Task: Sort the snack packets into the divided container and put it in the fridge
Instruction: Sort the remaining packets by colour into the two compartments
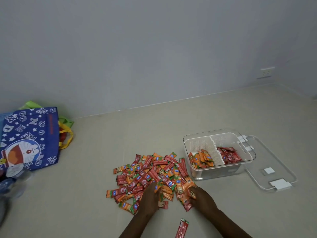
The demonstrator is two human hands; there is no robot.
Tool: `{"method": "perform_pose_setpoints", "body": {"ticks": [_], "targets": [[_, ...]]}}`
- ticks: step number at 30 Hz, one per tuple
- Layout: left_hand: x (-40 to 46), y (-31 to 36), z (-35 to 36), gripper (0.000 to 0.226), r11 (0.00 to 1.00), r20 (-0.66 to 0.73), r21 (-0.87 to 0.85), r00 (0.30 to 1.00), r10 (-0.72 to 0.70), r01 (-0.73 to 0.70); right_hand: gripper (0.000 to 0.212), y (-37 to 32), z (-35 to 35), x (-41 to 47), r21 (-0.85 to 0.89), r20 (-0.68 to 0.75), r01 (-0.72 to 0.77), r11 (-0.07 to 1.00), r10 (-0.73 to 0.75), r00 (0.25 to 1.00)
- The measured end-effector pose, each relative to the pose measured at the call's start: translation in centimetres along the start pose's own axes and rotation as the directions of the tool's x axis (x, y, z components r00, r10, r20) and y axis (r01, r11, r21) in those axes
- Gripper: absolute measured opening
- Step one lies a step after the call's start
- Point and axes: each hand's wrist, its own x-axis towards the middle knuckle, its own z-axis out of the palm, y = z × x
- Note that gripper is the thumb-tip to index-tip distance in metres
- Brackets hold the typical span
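Stray red packet [182,228] at 6 o'clock, between my forearms. Left hand [150,199] and right hand [201,197] both grip packets in pile [151,176]. Divided container [218,152] at 3 o'clock, orange left, red right.

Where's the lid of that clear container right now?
In the head view the clear lid lies flat on the floor at the right, just beside the divided container, on its far side from the packet pile.
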Motion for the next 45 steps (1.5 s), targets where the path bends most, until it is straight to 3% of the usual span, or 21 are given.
{"method": "perform_pose_setpoints", "body": {"ticks": [3, 8, 11, 13, 17, 19, 23, 27, 32, 36, 40, 42, 45], "targets": [[0.0, -0.7, -2.0, 0.039, 0.977, 0.01, -0.209, 0.999, -0.051, 0.052, 0.04, -1.3, -0.2, 0.6, -0.041, -0.03, 0.0, 0.999, -0.001, 1.0], [-0.7, -1.7, -2.5, 0.053, 0.964, 0.06, -0.255, 0.996, -0.064, 0.077, 0.04, -2.3, 0.0, 1.0, -0.121, 0.009, -0.019, 0.992, 0.02, 1.0], [-0.7, -2.1, -1.8, 0.042, 0.987, 0.118, -0.149, 0.992, -0.04, 0.057, 0.041, -1.7, 0.8, 0.5, -0.042, 0.017, 0.01, 0.999, -0.009, 1.0], [-0.5, -2.5, -1.3, 0.05, 1.0, 0.122, -0.023, 0.992, 0.0, 0.003, 0.032, -1.9, 0.7, 0.0, 0.081, 0.031, -0.007, 0.997, 0.004, 1.0], [0.1, -2.8, -0.2, 0.064, 0.953, 0.136, 0.297, 0.99, 0.024, -0.064, 0.04, -1.9, 0.3, -0.7, 0.252, 0.068, -0.094, 0.963, 0.079, 0.995], [0.0, -3.1, 0.0, 0.063, 0.923, 0.131, 0.379, 0.991, 0.02, -0.068, 0.038, -1.6, -0.1, -0.8, 0.27, 0.05, -0.156, 0.95, 0.148, 0.988], [-0.1, -3.6, 0.3, 0.044, 0.947, 0.1, 0.309, 0.993, 0.063, -0.091, 0.03, -2.4, -1.5, -1.3, 0.342, -0.049, -0.136, 0.93, 0.162, 0.986], [0.1, -4.4, 0.5, 0.048, 0.975, 0.045, 0.212, 0.997, 0.058, -0.066, 0.029, -4.1, -1.9, -0.9, 0.417, -0.157, -0.071, 0.906, 0.149, 0.976], [0.3, -4.7, -1.2, 0.045, 0.991, -0.048, -0.13, 0.999, -0.005, -0.002, 0.025, -4.8, -0.5, 1.0, 0.179, -0.201, -0.103, 0.978, 0.139, 0.97], [-0.1, -4.3, -2.4, 0.036, 0.97, -0.081, -0.245, 0.996, -0.033, 0.012, 0.035, -2.8, 1.1, 1.5, -0.008, -0.197, -0.233, 0.972, 0.227, 0.954], [0.2, -4.5, -2.4, 0.037, 0.955, -0.054, -0.293, 0.997, -0.061, 0.043, 0.026, -2.6, 0.7, 1.7, 0.014, -0.155, -0.163, 0.987, 0.163, 0.974], [0.6, -4.5, -2.2, 0.051, 0.954, 0.005, -0.288, 0.996, -0.085, 0.082, 0.019, -2.5, 0.3, 1.7, 0.063, -0.148, -0.139, 0.988, 0.147, 0.978], [1.7, -4.5, -1.2, 0.066, 0.995, 0.06, -0.078, 0.997, -0.051, 0.056, 0.015, -2.5, -0.2, 1.4, 0.126, -0.161, -0.117, 0.985, 0.136, 0.977]]}}
